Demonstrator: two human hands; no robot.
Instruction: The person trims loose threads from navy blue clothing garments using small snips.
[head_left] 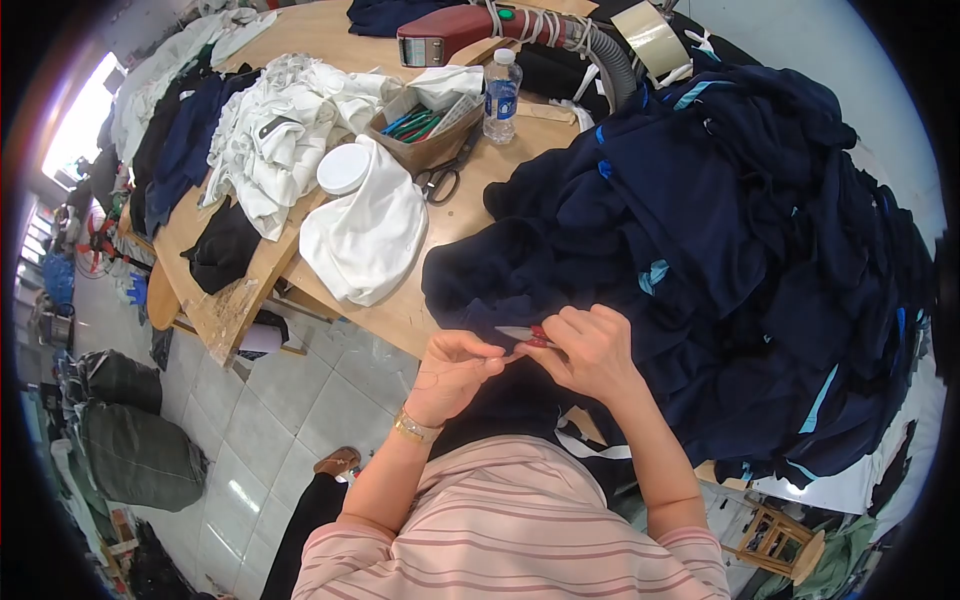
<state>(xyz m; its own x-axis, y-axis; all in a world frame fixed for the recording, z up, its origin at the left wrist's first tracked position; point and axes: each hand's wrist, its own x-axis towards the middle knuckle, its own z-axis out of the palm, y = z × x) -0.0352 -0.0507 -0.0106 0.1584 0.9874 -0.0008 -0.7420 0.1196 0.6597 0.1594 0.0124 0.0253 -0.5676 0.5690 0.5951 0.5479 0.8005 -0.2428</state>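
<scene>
Red-handled thread snips (pixel 538 338) are in my right hand (pixel 590 350), their blades pointing left toward my other hand. My left hand (pixel 450 378) is pinched closed on a thin thread (pixel 430 375) that loops down over the palm. The fingertips of both hands nearly meet at the edge of the dark navy fabric (pixel 500 310). A large heap of navy garments (pixel 690 200) with light blue strips spreads over the table to the right of my hands.
Beyond my hands on the wooden table (pixel 385 315) lie white cloth (pixel 365 235), a round white lid (pixel 342 170), black scissors (pixel 438 185), a box of tools (pixel 425 130), a water bottle (pixel 501 98) and a red device (pixel 450 35) with a hose.
</scene>
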